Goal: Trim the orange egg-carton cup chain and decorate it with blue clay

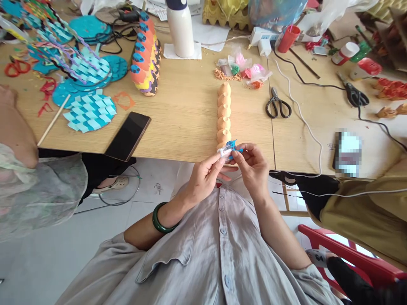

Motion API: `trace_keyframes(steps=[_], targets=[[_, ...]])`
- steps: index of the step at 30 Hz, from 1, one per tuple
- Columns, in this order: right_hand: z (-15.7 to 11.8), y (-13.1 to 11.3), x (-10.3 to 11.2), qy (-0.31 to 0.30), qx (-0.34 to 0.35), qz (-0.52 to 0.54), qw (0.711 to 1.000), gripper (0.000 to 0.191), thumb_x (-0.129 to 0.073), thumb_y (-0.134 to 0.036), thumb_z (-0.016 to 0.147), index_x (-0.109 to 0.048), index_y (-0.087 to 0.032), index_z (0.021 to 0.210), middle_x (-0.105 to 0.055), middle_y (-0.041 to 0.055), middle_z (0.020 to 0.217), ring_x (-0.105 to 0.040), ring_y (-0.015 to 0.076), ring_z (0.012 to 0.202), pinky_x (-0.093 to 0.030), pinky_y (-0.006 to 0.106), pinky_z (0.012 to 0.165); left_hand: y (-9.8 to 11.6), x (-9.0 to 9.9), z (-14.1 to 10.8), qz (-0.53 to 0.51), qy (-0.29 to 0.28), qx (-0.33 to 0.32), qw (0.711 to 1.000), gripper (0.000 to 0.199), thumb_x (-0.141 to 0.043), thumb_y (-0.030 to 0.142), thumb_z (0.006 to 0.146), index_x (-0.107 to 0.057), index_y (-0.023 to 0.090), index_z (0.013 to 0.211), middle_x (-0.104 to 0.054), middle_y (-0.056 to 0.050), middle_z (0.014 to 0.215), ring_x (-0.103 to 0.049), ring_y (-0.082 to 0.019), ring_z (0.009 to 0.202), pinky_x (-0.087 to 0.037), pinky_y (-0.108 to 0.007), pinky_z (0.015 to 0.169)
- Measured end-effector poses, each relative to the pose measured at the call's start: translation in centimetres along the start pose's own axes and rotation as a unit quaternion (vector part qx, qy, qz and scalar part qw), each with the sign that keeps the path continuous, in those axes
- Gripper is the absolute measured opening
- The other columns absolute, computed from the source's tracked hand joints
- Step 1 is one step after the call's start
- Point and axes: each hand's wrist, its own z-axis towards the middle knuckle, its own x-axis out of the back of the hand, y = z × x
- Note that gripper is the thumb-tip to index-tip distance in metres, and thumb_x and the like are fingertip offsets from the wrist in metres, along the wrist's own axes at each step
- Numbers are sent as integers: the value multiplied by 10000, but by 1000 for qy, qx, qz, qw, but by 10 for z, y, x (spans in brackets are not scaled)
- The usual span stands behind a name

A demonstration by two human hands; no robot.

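Note:
My left hand (205, 176) pinches the white, clear-looking side of a small plastic packet (226, 151). Bright blue material (234, 146) shows at the packet's right side, where my right hand (253, 167) grips it between thumb and fingers. Both hands are close together at the table's front edge. Just beyond them, a row of peach-coloured rounded pieces (224, 111) runs away from me on the wooden table (187, 123); its near end is partly hidden by the packet. Whether the blue material is inside the packet or partly out of it, I cannot tell.
Black-handled scissors (278, 103) lie to the right, a dark phone (128, 136) to the left. Beyond are an orange scaled piece (145, 55), a white bottle (179, 29) and small bags (243, 67). People sit on both sides; a forearm (15, 127) rests at left.

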Motion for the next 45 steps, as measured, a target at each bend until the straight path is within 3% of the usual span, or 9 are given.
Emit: trace_keyframes(steps=[5,11,17,22,28,32,36,40,45], targets=[[-1,6,6,32,-33,-5,999,365,-826,-504,804,-625,-216,904,-704,-33,778,-709,115,613,-630,252,614,-5,-3,1,-31,1,28,999,523,-572,536,990,-676,151,1327,-738,-135,1310,-790,-308,1017,-689,-320,673],[2,10,12,28,-19,-13,999,317,-726,-459,913,-673,-250,1146,-676,-35,833,-716,115,681,-657,283,694,0,-3,12,-27,11,46,998,526,-587,547,975,-684,154,1312,-757,-134,1267,-787,-321,1023,-693,-346,685],[18,17,17,16,31,-75,997,238,-764,-438,887,-726,-205,916,-667,7,916,-694,103,671,-645,264,643,0,-2,24,-24,9,62,998,506,-582,535,986,-695,143,1284,-753,-131,1272,-797,-299,980,-692,-330,690],[28,18,19,44,77,-106,990,194,-707,-405,939,-725,-213,910,-640,12,942,-690,108,721,-661,282,664,0,1,31,-14,20,65,998,528,-559,537,998,-661,169,1362,-737,-130,1307,-807,-280,915,-686,-324,674],[28,18,25,-36,79,-160,983,253,-758,-352,905,-714,-286,1145,-598,36,1165,-672,119,856,-667,310,758,2,4,38,-30,34,84,995,540,-562,528,999,-639,163,1389,-747,-138,1278,-809,-237,775,-681,-308,636],[30,18,28,-41,97,-206,973,140,-712,-298,942,-723,-257,1075,-678,30,1032,-692,132,837,-657,304,742,5,6,41,-32,24,95,995,546,-570,544,989,-661,147,1352,-775,-148,1195,-812,-257,789,-676,-301,625],[33,16,30,-4,92,-166,982,47,-700,-273,952,-727,-237,963,-702,4,903,-713,123,755,-656,283,692,7,6,41,-64,7,102,993,506,-581,493,1000,-656,155,1369,-773,-143,1200,-810,-230,754,-668,-270,621],[31,9,29,19,55,-119,991,110,-671,-340,971,-716,-243,996,-705,10,943,-726,133,760,-667,298,671,10,5,41,-87,6,115,989,480,-578,471,1006,-661,161,1364,-765,-133,1218,-810,-224,758,-659,-248,602],[29,6,32,-30,93,-209,973,141,-728,-305,928,-708,-259,1059,-688,16,985,-682,131,796,-656,284,682,13,3,41,-71,-1,121,990,511,-575,499,998,-654,162,1374,-766,-135,1209,-812,-243,782,-658,-260,595]])
